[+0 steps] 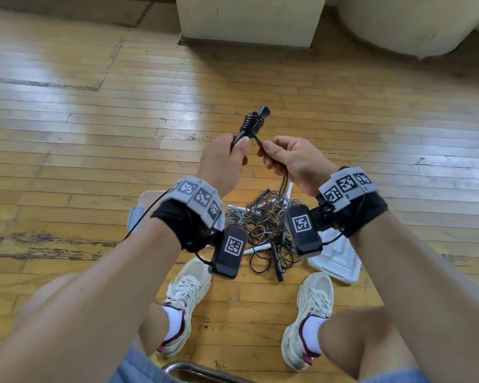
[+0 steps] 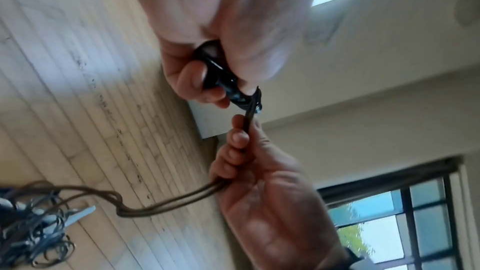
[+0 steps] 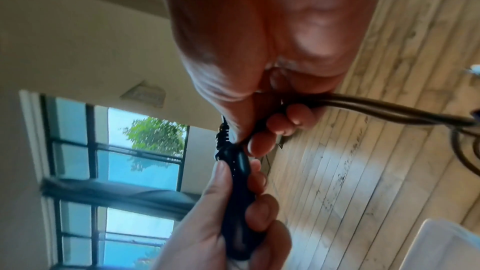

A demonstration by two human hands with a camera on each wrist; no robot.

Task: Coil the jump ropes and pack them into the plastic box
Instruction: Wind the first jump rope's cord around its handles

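**Ana:** Handles up front, folks. The left hand [image 1: 224, 158] is wrapped tight round the base of the black jump-rope handles [image 1: 252, 123], and they point up and away from the person, long axis leaning off to the right.

**Ben:** And the right hand [image 1: 289, 158]?

**Ana:** Just beside it, fingers curled round a doubled brown rope [image 2: 182, 200], pinching it right where it leaves the handles. From there the rope drops down and back toward the person, into the tangled pile of ropes [image 1: 263, 225] on the wooden floor [image 1: 67, 120] between the shoes.

**Ben:** So the slack lies below and behind both hands.

**Ana:** Exactly, and the right hand is the nearer one to it. My read: winding is in progress, since several turns already ring the handles near the top.

**Ben:** The plastic box?

**Ana:** Low on the left, the plastic box [image 1: 140, 214] peeks out behind the left wrist; a white lid [image 1: 340, 261] lies on the right. Black and white handles poke from the pile, thin ropes looped every way.
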